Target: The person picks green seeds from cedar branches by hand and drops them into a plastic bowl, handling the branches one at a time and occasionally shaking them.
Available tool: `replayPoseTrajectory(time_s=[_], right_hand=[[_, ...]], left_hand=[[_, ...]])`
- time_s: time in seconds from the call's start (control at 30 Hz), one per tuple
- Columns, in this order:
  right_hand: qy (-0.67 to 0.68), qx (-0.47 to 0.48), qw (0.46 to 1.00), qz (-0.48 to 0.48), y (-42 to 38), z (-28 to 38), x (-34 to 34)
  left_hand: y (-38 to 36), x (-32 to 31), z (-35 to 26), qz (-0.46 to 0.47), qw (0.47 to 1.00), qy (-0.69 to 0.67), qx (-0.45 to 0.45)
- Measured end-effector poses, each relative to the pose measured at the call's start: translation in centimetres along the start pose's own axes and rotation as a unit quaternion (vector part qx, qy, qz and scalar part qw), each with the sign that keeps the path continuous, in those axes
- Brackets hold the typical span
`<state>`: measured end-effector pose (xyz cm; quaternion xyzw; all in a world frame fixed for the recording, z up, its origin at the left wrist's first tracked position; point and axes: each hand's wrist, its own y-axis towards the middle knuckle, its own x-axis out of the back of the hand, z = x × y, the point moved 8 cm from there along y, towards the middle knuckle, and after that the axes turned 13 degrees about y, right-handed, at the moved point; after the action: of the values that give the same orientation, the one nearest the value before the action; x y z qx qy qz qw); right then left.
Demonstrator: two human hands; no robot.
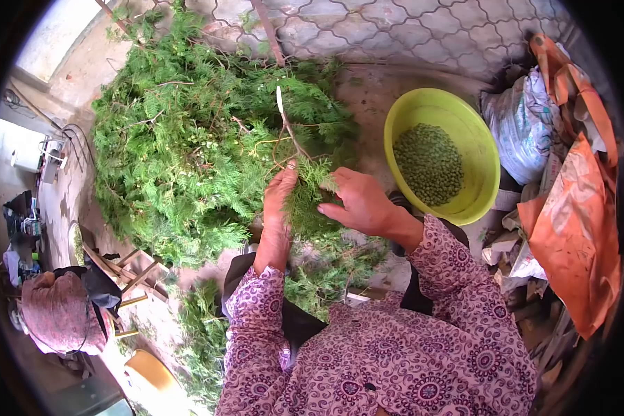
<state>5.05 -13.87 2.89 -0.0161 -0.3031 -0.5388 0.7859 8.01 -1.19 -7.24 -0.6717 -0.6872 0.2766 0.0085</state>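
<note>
My left hand (279, 208) is closed around a cut evergreen branch (299, 147), holding it upright over the gap between my knees. The branch has a pale, peeled-looking cut end at its top and flat, scaly green sprays (308, 191) hanging from its lower part. At the right edge of those sprays is my right hand (364, 201), fingers curled and thumb toward the foliage. What lies inside its fingers is hidden. To the right, a yellow-green basin (489, 173) holds a heap of small round green cones or seeds (428, 165).
A large pile of cut evergreen branches (180, 152) spreads ahead and left, with more sprigs (204, 333) by my feet. Wire mesh (430, 31) runs along the back. Sacks (523, 121) and an orange sheet (575, 236) stand right. A wooden frame (135, 274) is at left.
</note>
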Motion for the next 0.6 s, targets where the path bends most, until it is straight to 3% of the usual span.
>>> replayPoseTrajectory(time_s=[0.1,0.17,0.2,0.27,0.3,0.37,0.4,0.47,0.6], right_hand=[[-0.011,0.016,0.999,-0.038,0.2,-0.4,0.3],[0.124,-0.036,0.990,-0.064,0.4,-1.1,1.1],[0.123,-0.036,0.990,-0.065,0.4,-1.6,1.2],[0.290,-0.156,0.941,-0.074,-0.2,-5.0,0.6],[0.290,-0.157,0.941,-0.074,-0.1,-4.6,0.9],[0.370,-0.246,0.895,-0.037,-0.5,-4.3,0.5],[0.370,-0.246,0.895,-0.038,-0.6,-4.4,0.2],[0.252,-0.123,0.956,-0.082,-0.2,-3.0,0.9],[0.200,-0.116,0.969,-0.084,0.3,-2.4,1.3]], left_hand=[[-0.9,-2.0,-1.0,0.019,0.998,-0.051,0.005],[-1.5,-2.7,-1.5,0.022,0.996,-0.087,0.014],[-1.8,-2.5,-1.5,0.024,0.996,-0.082,0.022],[-1.7,-2.4,-1.2,0.067,0.993,-0.089,0.028],[-1.7,-2.3,-1.1,0.068,0.993,-0.089,0.029],[-1.8,-2.2,-1.2,0.064,0.996,-0.053,0.013],[-1.7,-2.2,-1.1,0.065,0.996,-0.053,0.013],[-1.3,-2.1,-1.0,0.063,0.997,-0.039,-0.001],[-1.2,-2.2,-0.9,0.050,0.998,-0.045,0.007]])
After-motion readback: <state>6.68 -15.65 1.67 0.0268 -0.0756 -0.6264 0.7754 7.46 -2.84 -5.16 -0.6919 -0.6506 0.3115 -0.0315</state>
